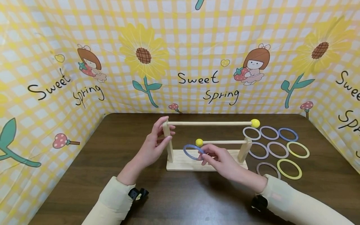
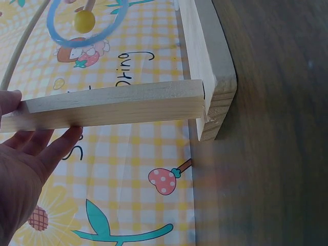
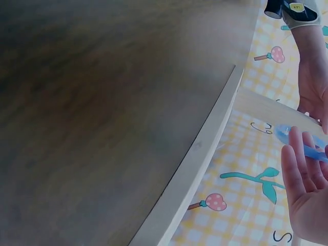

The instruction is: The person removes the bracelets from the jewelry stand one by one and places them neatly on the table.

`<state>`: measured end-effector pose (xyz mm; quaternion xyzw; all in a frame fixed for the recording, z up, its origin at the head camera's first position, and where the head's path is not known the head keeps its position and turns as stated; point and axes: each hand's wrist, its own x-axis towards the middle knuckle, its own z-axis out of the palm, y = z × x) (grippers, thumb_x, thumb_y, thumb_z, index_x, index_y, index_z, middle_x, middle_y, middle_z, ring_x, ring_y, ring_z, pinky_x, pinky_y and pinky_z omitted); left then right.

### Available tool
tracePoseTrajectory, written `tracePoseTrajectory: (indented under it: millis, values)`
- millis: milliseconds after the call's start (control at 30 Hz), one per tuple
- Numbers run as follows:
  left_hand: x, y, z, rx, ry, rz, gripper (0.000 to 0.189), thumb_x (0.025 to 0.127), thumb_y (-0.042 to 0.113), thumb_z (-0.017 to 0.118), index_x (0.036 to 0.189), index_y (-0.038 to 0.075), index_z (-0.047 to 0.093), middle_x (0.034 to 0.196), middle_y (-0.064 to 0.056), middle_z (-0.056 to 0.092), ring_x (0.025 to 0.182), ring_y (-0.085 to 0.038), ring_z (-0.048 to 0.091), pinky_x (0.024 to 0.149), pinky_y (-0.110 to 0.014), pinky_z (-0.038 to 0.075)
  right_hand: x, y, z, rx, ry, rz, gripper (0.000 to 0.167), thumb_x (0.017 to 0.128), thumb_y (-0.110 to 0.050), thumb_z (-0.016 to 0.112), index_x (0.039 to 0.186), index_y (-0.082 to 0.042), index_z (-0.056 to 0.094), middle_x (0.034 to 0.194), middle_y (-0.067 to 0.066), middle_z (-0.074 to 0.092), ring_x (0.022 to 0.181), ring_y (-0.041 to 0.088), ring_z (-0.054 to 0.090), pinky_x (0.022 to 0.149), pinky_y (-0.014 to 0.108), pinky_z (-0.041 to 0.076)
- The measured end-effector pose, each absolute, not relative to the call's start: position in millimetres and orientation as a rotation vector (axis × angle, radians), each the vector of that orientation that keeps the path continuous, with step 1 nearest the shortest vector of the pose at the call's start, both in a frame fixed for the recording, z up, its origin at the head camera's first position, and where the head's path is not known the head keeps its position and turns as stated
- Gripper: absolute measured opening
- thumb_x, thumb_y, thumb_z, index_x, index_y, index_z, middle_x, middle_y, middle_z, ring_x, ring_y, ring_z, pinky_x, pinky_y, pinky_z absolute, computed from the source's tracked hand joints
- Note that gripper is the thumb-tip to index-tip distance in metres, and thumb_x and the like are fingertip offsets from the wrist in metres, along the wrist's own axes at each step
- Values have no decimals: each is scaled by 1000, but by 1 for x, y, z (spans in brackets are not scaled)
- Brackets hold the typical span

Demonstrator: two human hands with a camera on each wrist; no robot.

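A pale wooden stand has two rods tipped with yellow balls. My left hand grips its left post, thumb on one side and fingers on the other. Between thumb and fingers of my right hand is a translucent blue ring, tilted beside the ball on the lower rod. From the left wrist, that ball appears within the ring's outline; whether the ring is around it I cannot tell. In the right wrist view, the fingers partly hide the ring.
Several purple, blue and yellow rings lie on the dark wooden table right of the stand. The upper rod runs right to a larger yellow ball. A yellow checked cloth stands around the table's back and sides.
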<state>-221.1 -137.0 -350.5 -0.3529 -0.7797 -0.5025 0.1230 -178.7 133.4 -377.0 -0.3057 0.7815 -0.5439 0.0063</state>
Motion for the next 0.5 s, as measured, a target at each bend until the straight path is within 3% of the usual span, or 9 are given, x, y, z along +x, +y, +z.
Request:
tracePoseTrajectory:
  millis: [200,500]
  values:
    - [-221,-137,-351,-1020,-2293,-1459,67,95,-6,56,146,22,23,122,-13,56,109,-29,61,84,-49,53,-174,143,-375,-997,2573,-1664,10,96,-2,58,105,-4,61,88,5,68,69,16,65,63,36,55]
    - [-222,-137,-351,-1026,-2277,-1468,65,95,-7,54,146,21,23,122,-14,56,109,-29,61,83,-51,53,-168,166,-367,-1129,2718,-1625,18,94,6,59,109,-4,59,86,4,68,65,15,64,60,33,55]
